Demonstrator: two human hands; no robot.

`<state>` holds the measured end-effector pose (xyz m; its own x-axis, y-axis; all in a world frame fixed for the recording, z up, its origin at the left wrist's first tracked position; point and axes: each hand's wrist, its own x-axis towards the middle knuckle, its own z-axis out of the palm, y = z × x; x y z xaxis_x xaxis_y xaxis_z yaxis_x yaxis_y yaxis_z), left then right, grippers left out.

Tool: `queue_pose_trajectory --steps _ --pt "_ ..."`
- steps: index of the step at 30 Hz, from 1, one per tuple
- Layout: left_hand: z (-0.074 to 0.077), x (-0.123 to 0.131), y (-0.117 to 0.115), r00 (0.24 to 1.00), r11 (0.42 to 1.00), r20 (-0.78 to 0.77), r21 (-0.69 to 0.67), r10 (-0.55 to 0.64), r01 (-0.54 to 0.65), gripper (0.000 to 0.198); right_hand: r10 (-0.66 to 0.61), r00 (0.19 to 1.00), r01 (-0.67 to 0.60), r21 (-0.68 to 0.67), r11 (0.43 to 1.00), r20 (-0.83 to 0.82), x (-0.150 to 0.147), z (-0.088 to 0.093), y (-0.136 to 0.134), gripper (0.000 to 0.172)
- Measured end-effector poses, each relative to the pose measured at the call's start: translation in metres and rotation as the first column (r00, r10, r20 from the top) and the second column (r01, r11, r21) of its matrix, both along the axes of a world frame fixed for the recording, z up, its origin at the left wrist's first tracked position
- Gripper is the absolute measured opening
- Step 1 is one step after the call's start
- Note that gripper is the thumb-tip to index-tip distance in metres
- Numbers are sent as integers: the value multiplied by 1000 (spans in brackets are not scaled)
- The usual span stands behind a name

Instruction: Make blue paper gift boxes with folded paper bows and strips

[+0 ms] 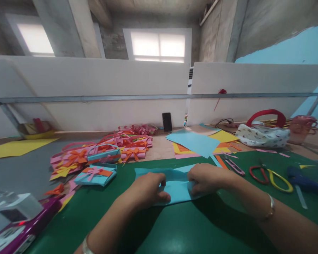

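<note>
A light blue sheet of craft paper (pixel 177 192), partly folded, lies in front of me on the green mat (pixel 169 229). On its left end is my left hand (pixel 149 190), with thumb and fingers curled round the paper's edge. My right hand (pixel 202 179) grips the right end, its fingers bent down onto the sheet and their tips partly hidden. The back flap of the paper stands up a little behind both hands. Left of them sits a finished-looking blue paper bag (pixel 96 175) with an orange strip and a pink bow.
Pink paper bags with orange bows (pixel 132 153) are heaped at the back left. Loose coloured sheets (pixel 193 139), a pink cutter (pixel 234 165), scissors (pixel 279 181) and a blue glue gun (pixel 307 181) lie to the right. A purple power strip (pixel 29 224) is at the near left.
</note>
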<state>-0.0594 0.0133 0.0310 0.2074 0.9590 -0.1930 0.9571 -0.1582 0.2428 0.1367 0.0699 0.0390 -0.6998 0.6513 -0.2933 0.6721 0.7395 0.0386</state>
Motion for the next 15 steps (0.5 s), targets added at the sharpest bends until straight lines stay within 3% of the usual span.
queue_pose_trajectory --steps 7,15 --pt "-8 -5 6 1000 998 -16 69 -12 13 33 -25 999 26 -4 1000 48 0 -2 4 27" --pt "-2 -25 9 998 1000 62 -9 -10 11 32 -31 997 32 -7 999 67 -1 -6 7 27"
